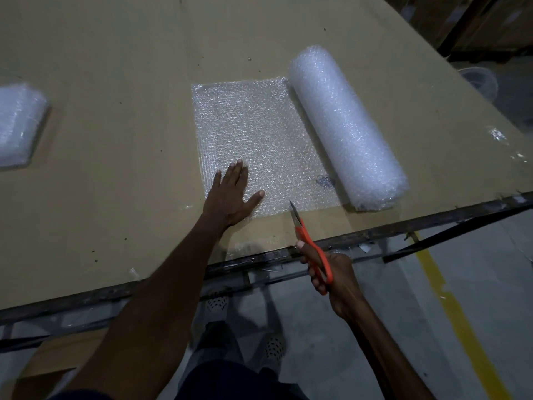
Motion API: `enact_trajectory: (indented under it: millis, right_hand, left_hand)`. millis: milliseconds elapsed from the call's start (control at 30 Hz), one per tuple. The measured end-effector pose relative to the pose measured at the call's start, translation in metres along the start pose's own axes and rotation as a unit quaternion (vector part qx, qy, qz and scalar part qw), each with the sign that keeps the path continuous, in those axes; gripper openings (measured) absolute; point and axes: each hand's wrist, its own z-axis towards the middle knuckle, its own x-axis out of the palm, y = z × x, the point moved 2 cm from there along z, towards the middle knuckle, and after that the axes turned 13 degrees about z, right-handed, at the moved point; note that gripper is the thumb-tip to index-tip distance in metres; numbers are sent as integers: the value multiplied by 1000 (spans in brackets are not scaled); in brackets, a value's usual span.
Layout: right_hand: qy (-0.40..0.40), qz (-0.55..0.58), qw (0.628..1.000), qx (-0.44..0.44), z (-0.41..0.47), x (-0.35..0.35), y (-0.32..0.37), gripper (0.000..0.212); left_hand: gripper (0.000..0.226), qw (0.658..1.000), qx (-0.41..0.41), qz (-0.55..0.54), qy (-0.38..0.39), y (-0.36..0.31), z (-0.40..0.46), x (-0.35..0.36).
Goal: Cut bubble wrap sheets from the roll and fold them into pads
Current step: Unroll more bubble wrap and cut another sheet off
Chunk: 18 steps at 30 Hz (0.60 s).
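My left hand [234, 194] lies flat, fingers straight and spread, pressing the near left corner of the unrolled bubble wrap sheet [259, 140] against the table [115, 111]. My right hand [328, 272] is curled round the orange handles of the scissors [310, 246], held over the table's near edge; the blades are nearly closed, and their tip points at the sheet's near edge, just short of it or barely touching, I cannot tell which. The sheet extends away from me across the tan tabletop and appears joined along its right side to the bubble wrap roll [346, 128], which lies on its side, slightly angled, with its near end close to the table's near edge. Well apart, at the far left of the table, sits a folded bubble wrap pad [17, 125], partly cut off by the frame. Small scraps of clear film [497, 135] lie near the table's right edge.
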Motion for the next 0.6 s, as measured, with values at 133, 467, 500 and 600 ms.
enact_trajectory:
  millis: [133,467,500,600]
  right_hand:
    - [4,4,1000,-2,4,5,2,29]
    - [-3,1,1000,-2,12,7,4,39]
    - [-2,2,1000,-3,14,10,5,43]
    - [-2,-2,1000,-4,16,13,6,40]
  left_hand:
    - [90,1000,0,0,1,0,0,1]
    - [94,1000,1,0,-9,1,0,1]
    - [94,1000,2,0,-10,1,0,1]
    - [95,1000,1,1,-9,1,0,1]
